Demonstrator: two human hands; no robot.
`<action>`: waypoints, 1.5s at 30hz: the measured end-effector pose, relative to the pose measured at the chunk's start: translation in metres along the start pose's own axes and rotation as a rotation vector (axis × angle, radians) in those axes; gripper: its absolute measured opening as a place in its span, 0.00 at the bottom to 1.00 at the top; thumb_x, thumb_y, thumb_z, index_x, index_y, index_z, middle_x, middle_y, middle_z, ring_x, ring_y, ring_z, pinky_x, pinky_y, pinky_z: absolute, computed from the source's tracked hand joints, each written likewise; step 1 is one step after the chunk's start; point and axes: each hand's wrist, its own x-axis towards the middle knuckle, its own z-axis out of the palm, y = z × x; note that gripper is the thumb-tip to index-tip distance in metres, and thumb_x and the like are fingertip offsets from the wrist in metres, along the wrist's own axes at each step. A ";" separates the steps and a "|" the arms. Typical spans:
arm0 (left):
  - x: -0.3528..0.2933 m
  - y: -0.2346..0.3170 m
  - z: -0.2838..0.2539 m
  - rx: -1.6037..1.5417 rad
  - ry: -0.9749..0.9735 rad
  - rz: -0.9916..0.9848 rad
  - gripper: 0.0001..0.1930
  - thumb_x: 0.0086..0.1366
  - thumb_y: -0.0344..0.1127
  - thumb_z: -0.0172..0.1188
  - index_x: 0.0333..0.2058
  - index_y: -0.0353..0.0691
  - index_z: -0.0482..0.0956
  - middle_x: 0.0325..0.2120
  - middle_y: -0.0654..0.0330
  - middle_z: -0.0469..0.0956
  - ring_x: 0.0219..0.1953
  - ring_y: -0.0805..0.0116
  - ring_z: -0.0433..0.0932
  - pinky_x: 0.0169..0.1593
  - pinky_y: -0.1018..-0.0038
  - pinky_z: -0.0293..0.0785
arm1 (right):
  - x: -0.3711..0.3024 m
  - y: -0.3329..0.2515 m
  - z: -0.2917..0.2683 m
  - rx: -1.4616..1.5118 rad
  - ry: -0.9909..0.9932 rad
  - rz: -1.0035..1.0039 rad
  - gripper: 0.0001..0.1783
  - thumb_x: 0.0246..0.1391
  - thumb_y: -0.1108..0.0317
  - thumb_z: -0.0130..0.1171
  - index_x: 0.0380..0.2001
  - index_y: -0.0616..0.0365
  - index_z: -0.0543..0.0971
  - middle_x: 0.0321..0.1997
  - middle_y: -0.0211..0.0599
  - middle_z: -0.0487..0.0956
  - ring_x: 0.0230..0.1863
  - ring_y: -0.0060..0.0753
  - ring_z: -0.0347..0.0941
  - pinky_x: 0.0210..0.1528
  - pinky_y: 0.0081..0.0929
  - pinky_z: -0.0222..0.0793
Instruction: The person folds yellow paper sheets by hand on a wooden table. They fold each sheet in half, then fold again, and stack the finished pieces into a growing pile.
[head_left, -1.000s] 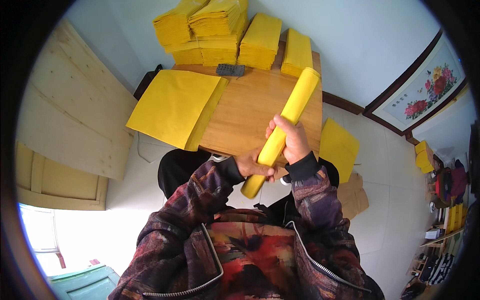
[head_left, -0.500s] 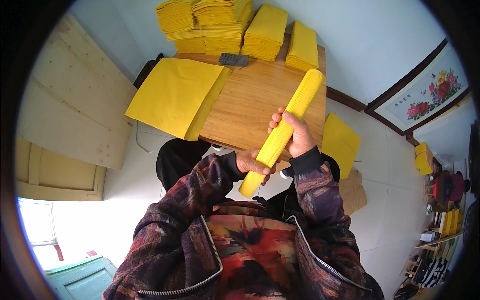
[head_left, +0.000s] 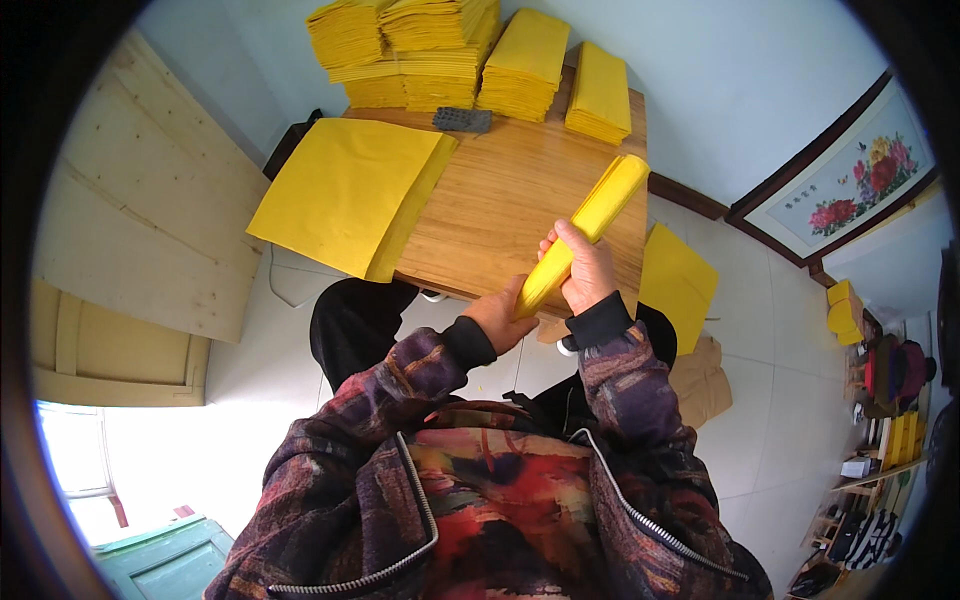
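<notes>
A rolled bundle of yellow paper (head_left: 598,212) slants up to the right, held in front of me over the near edge of the wooden table (head_left: 480,215). My right hand (head_left: 585,265) wraps round its middle, thumb lying along the top. Closed about its lower end is my left hand (head_left: 499,312), some of its fingers hidden behind the roll. To the left, a wide stack of flat yellow sheets (head_left: 345,195) lies on the table and overhangs its left and front edges.
Folded yellow paper stacks (head_left: 415,65) line the table's back, with a dark grey block (head_left: 462,120) before them. Yellow paper (head_left: 680,290) and brown paper (head_left: 702,380) lie right of the table. Wooden boards (head_left: 140,190) lean at left; a framed flower picture (head_left: 845,180) stands at right.
The paper roll has turned and its lower end has moved away from me. My left hand has shifted to cover that end; my right hand still grips the middle.
</notes>
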 end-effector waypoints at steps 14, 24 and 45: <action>0.039 -0.032 -0.031 -0.117 -0.201 0.094 0.15 0.62 0.38 0.58 0.42 0.35 0.74 0.24 0.57 0.75 0.27 0.69 0.73 0.33 0.72 0.71 | 0.010 0.019 -0.045 0.305 -0.048 0.059 0.11 0.54 0.65 0.61 0.36 0.55 0.73 0.37 0.35 0.74 0.46 0.37 0.71 0.56 0.38 0.66; 0.114 -0.038 -0.055 0.177 -0.457 0.218 0.20 0.58 0.44 0.57 0.43 0.36 0.76 0.31 0.47 0.78 0.33 0.56 0.76 0.39 0.66 0.71 | 0.003 0.026 -0.081 0.326 0.002 0.158 0.20 0.59 0.56 0.55 0.51 0.52 0.69 0.51 0.34 0.73 0.53 0.35 0.68 0.58 0.39 0.63; 0.168 -0.041 -0.067 0.207 -0.473 0.232 0.17 0.55 0.39 0.60 0.41 0.35 0.76 0.31 0.49 0.76 0.35 0.57 0.75 0.40 0.68 0.71 | 0.000 -0.013 -0.094 -1.697 0.027 -0.806 0.20 0.42 0.75 0.62 0.43 0.60 0.74 0.52 0.39 0.70 0.54 0.46 0.64 0.55 0.41 0.60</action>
